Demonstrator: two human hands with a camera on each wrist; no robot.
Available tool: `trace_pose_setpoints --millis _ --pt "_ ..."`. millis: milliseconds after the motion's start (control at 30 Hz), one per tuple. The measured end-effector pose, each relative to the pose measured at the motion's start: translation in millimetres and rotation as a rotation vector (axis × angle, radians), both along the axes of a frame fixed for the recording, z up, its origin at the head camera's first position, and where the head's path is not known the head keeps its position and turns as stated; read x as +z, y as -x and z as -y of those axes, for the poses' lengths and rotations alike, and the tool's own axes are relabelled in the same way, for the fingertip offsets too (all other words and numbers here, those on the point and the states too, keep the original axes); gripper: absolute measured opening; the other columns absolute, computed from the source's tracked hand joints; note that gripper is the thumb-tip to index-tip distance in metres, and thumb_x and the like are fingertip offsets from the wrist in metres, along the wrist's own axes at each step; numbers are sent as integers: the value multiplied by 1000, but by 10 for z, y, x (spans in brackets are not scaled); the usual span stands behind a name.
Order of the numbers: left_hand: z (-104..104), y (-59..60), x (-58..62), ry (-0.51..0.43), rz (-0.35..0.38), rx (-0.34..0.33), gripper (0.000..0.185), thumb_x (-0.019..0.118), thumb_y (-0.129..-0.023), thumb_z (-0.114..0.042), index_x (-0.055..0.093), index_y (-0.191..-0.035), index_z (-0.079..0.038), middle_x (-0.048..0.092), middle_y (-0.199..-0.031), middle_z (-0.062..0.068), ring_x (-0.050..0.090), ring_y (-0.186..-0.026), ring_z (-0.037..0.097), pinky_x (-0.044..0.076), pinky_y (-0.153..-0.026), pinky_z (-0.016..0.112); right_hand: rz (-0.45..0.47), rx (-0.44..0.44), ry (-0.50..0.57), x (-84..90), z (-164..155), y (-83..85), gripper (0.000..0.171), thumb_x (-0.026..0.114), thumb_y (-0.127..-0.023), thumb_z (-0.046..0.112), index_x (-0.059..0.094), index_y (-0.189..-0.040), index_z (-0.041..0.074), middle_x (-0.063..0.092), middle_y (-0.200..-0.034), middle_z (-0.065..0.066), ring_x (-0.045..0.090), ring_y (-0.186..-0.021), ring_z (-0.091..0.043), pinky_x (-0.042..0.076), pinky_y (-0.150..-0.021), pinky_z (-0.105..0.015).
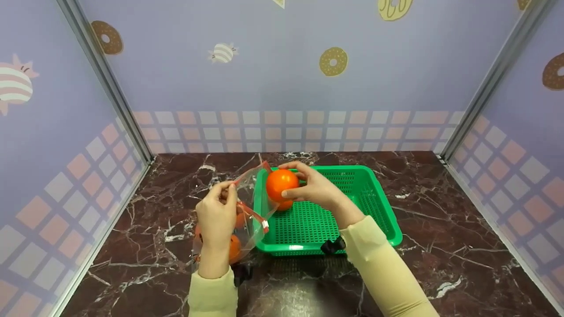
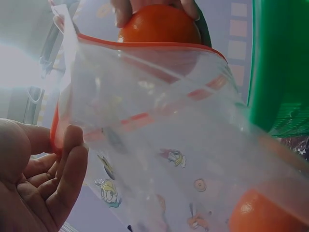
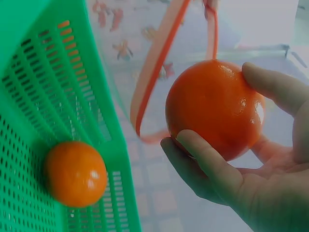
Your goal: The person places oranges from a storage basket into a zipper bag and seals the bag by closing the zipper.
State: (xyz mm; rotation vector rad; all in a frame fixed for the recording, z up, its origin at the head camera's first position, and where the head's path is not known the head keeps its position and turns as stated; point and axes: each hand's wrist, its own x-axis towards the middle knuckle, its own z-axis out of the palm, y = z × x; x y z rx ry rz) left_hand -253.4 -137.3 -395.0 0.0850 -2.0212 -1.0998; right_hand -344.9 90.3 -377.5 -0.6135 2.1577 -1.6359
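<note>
My right hand [image 1: 308, 185] grips an orange [image 1: 282, 183] above the left edge of the green basket [image 1: 374, 207], right at the mouth of a clear zip bag [image 1: 251, 207]. In the right wrist view the orange [image 3: 215, 108] sits between my fingers [image 3: 207, 164] beside the bag's red rim [image 3: 154, 77]. My left hand [image 1: 217, 215] pinches the bag's edge and holds it open. Oranges [image 1: 235, 246] lie inside the bag, one showing in the left wrist view [image 2: 265, 212]. Another orange [image 3: 76, 173] rests in the basket.
The dark marble tabletop [image 1: 440, 220] is boxed in by patterned walls [image 1: 53, 176] on the left, back and right. The basket stands at the middle of the table, with bare marble to its right and at the front.
</note>
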Motion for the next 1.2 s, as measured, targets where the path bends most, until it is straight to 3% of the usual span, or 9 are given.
trace_pose_setpoints --millis 233,533,867,1200 --pt "6 3 3 -1 5 -4 14 68 -97 -10 79 -101 -2 72 -70 11 51 -50 11 40 -51 23 -104 59 -75 3 172 -119 66 82 -88 17 53 -146 25 55 -146 -9 63 -124 -31 56 -99 -49" --pt "1 2 12 -6 22 -4 14 68 -98 -11 79 -101 -2 72 -70 10 51 -49 10 41 -50 22 -192 119 -158 -16 287 -201 68 82 -88 15 53 -149 26 56 -146 -6 61 -125 -29 55 -102 -47" --pt "0 9 -8 -2 15 -19 14 67 -99 -9 79 -102 -3 73 -69 9 60 -48 11 44 -46 21 -146 210 -141 -2 306 -241 69 80 -90 15 50 -152 20 54 -152 -15 60 -132 -34 52 -108 -48" --pt "12 -4 -4 -20 38 -22 15 66 -100 -10 79 -102 -3 72 -69 10 51 -46 -4 41 -45 20 -149 189 -146 -14 295 -229 58 75 -96 18 53 -149 16 55 -151 -17 58 -135 -35 51 -108 -49"
